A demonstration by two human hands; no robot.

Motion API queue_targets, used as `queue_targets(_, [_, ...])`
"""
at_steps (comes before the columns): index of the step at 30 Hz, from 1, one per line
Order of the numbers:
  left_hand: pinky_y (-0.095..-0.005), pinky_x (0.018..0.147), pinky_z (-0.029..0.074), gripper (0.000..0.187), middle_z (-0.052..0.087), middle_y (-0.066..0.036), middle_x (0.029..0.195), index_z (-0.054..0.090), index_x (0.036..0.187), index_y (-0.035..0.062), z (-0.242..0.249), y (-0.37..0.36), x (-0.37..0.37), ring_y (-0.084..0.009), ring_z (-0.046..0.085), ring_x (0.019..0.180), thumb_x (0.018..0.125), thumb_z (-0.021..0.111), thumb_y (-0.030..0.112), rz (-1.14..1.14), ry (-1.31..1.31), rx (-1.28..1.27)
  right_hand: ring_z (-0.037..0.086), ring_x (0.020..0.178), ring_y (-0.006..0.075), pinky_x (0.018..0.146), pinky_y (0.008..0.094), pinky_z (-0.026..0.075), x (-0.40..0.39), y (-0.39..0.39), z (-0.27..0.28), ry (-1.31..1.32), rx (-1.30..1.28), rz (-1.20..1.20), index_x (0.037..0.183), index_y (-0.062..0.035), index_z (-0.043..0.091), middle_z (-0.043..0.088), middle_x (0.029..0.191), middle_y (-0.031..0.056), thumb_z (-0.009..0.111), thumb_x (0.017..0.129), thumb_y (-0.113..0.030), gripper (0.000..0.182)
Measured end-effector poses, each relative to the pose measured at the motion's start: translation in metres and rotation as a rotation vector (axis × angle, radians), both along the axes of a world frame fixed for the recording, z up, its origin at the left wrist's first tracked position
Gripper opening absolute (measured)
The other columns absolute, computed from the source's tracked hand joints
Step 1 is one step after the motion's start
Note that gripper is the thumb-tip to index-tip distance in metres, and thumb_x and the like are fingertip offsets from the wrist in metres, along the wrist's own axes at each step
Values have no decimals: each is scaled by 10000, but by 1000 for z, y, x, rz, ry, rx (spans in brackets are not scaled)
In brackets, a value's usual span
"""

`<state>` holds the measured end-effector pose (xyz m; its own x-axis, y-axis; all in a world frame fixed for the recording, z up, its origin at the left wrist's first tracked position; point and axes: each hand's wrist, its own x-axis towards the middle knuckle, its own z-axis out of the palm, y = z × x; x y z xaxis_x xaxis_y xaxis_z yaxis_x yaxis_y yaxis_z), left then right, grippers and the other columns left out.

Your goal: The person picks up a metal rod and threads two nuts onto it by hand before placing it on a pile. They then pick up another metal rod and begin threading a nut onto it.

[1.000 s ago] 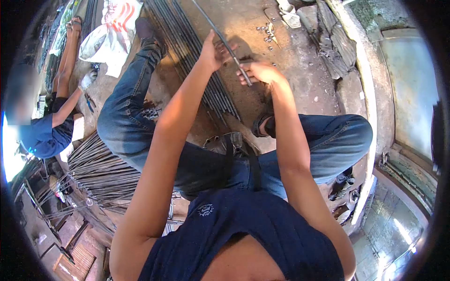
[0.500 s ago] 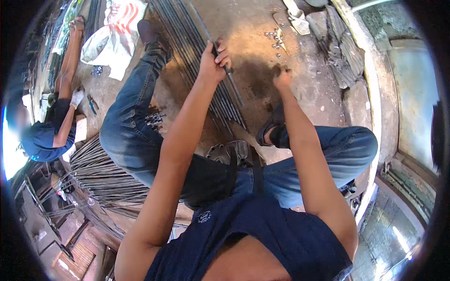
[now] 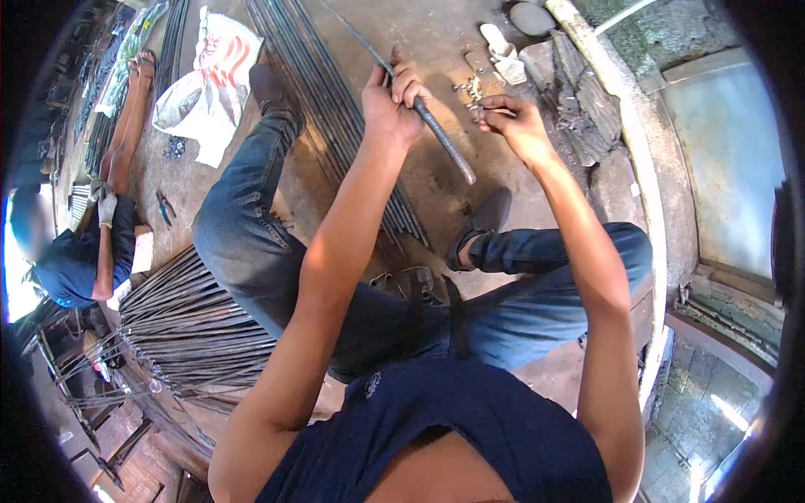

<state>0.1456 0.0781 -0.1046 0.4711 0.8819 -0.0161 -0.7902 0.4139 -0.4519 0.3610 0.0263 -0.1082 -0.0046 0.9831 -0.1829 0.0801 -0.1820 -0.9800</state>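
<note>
My left hand [image 3: 392,105] is wrapped around a long metal rod [image 3: 449,146], whose threaded end slants down to the right past my fingers. To the right of that end, my right hand [image 3: 521,132] has its thumb and fingers pinched together on a small metal nut [image 3: 480,117], partly hidden by the fingertips. Several loose nuts [image 3: 464,87] lie on the floor just beyond those fingertips. Under and beyond my left forearm, a bundle of long dark rods [image 3: 312,84] lies on the ground.
A co-worker [image 3: 80,243] sits at the left, wearing gloves. A white sack [image 3: 208,92] and pliers [image 3: 164,208] lie between us. More rods [image 3: 193,314] are heaped at lower left. Broken slabs [image 3: 587,105] and a pale pole [image 3: 625,109] border the right side.
My right hand has moved up and forward to the nuts, its fingers now pinching. The rod has been raised, with its threaded end swung further right. The co-worker's gloved hands have come together.
</note>
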Motion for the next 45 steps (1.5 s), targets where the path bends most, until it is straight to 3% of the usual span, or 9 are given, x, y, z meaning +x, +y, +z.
queue_targets(2, [-239,357,212,559,372,-3,677,571,1096,-77,12,-7,3,-84,284,387,1039,298,408,30,-66,19,625,755,118,677,258,513,-12,-46,74,-94,139,1,1010,13,673,674,904,104,680,807,9,203])
queue_targets(4, [-229,372,174,517,362,26,629,647,988,-16,23,-14,0,-74,249,397,1021,325,388,-22,-1,-51,615,764,115,671,239,512,-22,-95,101,-351,418,-102,995,-2,673,661,928,107,703,789,13,209])
queue_targets(7, [-236,365,184,540,353,18,628,619,1033,-36,25,-24,4,-78,260,394,1024,298,398,-5,-6,-69,630,771,140,680,251,520,-51,-149,120,-401,660,-234,954,-11,679,649,965,111,729,732,67,241])
queue_targets(9, [-240,360,190,549,344,10,628,590,1071,-64,24,-27,7,-80,270,391,1031,286,391,7,-6,-82,650,769,150,695,267,526,-70,-167,116,-384,633,-301,942,-11,690,641,981,108,740,716,64,243])
queue_targets(20, [-235,366,200,530,364,23,622,637,942,-6,17,-25,14,-86,270,405,998,285,386,-37,90,-88,656,724,208,699,300,520,-82,-167,100,-604,663,-403,934,-28,702,638,896,100,749,713,34,234])
queue_targets(30, [-247,371,183,574,315,23,602,610,1031,-49,14,-23,21,-89,249,403,1011,275,417,-21,76,-101,640,706,204,657,292,518,-83,-167,96,-605,704,-415,942,-9,695,631,863,105,753,723,41,232])
queue_targets(33, [-235,366,219,559,388,13,627,644,943,-7,12,-23,21,-93,278,403,1000,263,399,-39,143,-87,637,692,212,634,298,516,-82,-163,94,-645,722,-435,924,-4,685,631,853,113,758,728,33,212])
queue_targets(39, [-229,369,206,568,403,9,642,644,942,-9,10,-24,24,-92,284,408,1002,266,412,-50,120,-83,639,662,224,621,319,516,-82,-163,91,-569,525,-466,915,-11,644,632,777,115,747,769,-12,179])
queue_targets(45, [-227,370,196,572,410,9,647,645,946,-9,6,-25,24,-90,280,410,997,268,418,-61,138,-99,645,639,301,599,350,512,-78,-167,89,-630,508,-394,892,-12,621,637,745,155,744,800,-65,163])
